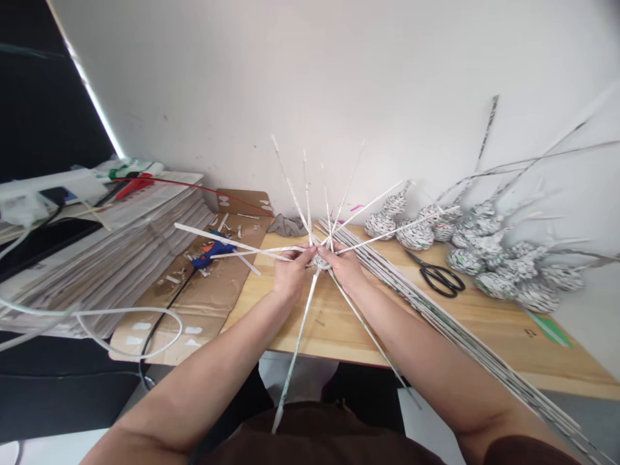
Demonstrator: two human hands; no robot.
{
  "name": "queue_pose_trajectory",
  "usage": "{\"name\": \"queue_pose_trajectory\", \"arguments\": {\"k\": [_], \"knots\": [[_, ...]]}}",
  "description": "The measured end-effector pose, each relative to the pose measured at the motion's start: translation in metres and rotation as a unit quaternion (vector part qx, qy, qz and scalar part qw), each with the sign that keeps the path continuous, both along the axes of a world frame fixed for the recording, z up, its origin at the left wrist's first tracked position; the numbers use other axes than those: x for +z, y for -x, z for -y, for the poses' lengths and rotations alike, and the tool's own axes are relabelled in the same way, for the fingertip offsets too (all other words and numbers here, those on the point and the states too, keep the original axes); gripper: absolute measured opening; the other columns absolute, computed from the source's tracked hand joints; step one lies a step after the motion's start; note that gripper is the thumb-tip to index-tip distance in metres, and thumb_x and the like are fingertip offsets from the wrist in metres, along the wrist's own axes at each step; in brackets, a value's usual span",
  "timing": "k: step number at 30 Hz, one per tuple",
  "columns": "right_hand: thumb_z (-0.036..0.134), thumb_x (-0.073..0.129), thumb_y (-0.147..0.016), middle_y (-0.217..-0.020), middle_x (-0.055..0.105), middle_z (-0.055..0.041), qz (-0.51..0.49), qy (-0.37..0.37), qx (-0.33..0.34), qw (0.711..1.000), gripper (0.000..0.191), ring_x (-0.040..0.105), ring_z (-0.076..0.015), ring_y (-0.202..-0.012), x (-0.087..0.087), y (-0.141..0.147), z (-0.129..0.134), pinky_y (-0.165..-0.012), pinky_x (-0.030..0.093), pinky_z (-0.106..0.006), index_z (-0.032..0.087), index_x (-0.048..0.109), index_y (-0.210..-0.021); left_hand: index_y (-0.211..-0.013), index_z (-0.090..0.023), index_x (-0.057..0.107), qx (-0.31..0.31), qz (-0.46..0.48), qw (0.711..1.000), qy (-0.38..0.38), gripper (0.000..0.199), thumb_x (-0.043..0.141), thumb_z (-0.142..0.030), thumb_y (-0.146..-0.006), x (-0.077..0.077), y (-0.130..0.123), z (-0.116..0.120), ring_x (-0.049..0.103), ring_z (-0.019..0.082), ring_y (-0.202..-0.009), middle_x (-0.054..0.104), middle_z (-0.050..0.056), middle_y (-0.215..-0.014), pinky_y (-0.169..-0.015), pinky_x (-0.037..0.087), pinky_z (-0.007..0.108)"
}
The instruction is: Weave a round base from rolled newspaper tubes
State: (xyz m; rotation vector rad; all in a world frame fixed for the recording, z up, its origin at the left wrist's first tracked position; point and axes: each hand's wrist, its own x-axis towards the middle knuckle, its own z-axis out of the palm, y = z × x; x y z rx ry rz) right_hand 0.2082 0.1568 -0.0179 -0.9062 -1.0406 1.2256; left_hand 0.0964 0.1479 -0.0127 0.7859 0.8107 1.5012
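Both hands grip a small woven paper piece (320, 259) whose long rolled-paper strips (299, 336) fan out in all directions. My left hand (292, 270) is closed on its left side, thumb pressed near the woven centre. From the right, my right hand (346, 266) pinches the same centre with its thumb on top. The piece is held above the wooden table (271, 323). Some strips point up toward the wall, two cross over to the left, and others hang toward my lap. The undersides of the fingers are hidden.
A bundle of paper rods (426, 313) runs diagonally along the right. Black scissors (440, 279) lie beside several woven gourd shapes (489, 248). Left are a blue glue gun (213, 250) on cardboard (217, 294), stacked newspapers (145, 258) and a white cable (130, 310).
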Motion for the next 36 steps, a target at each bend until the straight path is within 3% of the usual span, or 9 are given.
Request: {"name": "queue_pose_trajectory", "arguments": {"k": [7, 14, 22, 28, 32, 36], "knots": [[0.044, 0.072, -0.066, -0.054, 0.06, 0.001, 0.063, 0.04, -0.086, 0.993, 0.03, 0.054, -0.0126, -0.047, 0.0, 0.005, 0.004, -0.046, 0.043, -0.025, 0.017, 0.061, -0.069, -0.078, -0.013, 0.069, 0.081, -0.043, 0.996, 0.023, 0.032, 0.083, -0.031, -0.056, -0.007, -0.009, 0.003, 0.065, 0.016, -0.072, 0.07, 0.004, -0.076, -0.073, 0.052, 0.028], [0.036, 0.067, -0.065, -0.055, 0.062, -0.0003, 0.078, 0.067, -0.126, 0.987, 0.02, 0.056, -0.0144, -0.05, -0.005, 0.005, 0.001, -0.05, 0.046, -0.027, 0.017, 0.061, -0.064, -0.069, -0.017, 0.071, 0.129, -0.154, 0.979, -0.032, 0.014, 0.079, -0.022, -0.059, -0.003, -0.012, 0.004, 0.065, 0.017, -0.067, 0.072, 0.004, -0.07, -0.067, 0.052, 0.026], [0.035, 0.065, -0.064, -0.059, 0.063, 0.0001, 0.103, 0.06, -0.134, 0.984, 0.019, 0.057, -0.0145, -0.056, -0.007, 0.001, 0.001, -0.056, 0.045, -0.026, 0.016, 0.066, -0.067, -0.071, -0.017, 0.075, 0.132, -0.217, 0.965, -0.065, 0.009, 0.076, -0.02, -0.063, -0.013, -0.01, -0.002, 0.069, 0.02, -0.076, 0.074, 0.007, -0.078, -0.075, 0.053, 0.029], [0.035, 0.071, -0.064, -0.055, 0.061, 0.0006, 0.089, 0.052, -0.114, 0.988, 0.02, 0.055, -0.0138, -0.054, -0.002, -0.001, 0.004, -0.053, 0.042, -0.026, 0.016, 0.064, -0.063, -0.076, -0.021, 0.077, 0.099, -0.272, 0.952, -0.097, 0.01, 0.074, -0.018, -0.066, -0.017, -0.003, -0.003, 0.068, 0.022, -0.085, 0.074, 0.005, -0.082, -0.085, 0.05, 0.032], [0.044, 0.075, -0.063, -0.053, 0.059, 0.0003, 0.063, 0.06, -0.123, 0.989, 0.031, 0.052, -0.0127, -0.049, 0.002, -0.002, 0.004, -0.05, 0.042, -0.026, 0.016, 0.064, -0.063, -0.075, -0.023, 0.077, 0.055, -0.232, 0.962, -0.129, 0.014, 0.075, -0.015, -0.064, -0.015, -0.002, 0.0, 0.066, 0.021, -0.097, 0.073, 0.004, -0.088, -0.094, 0.047, 0.032], [0.044, 0.074, -0.067, -0.06, 0.063, -0.0021, 0.064, 0.039, -0.114, 0.991, 0.029, 0.055, -0.0136, -0.052, 0.0, -0.005, 0.0, -0.051, 0.044, -0.027, 0.016, 0.064, -0.065, -0.082, -0.018, 0.075, 0.006, -0.09, 0.996, -0.004, 0.023, 0.079, -0.028, -0.062, -0.013, -0.002, -0.001, 0.067, 0.02, -0.083, 0.073, 0.006, -0.087, -0.076, 0.053, 0.032]]}}
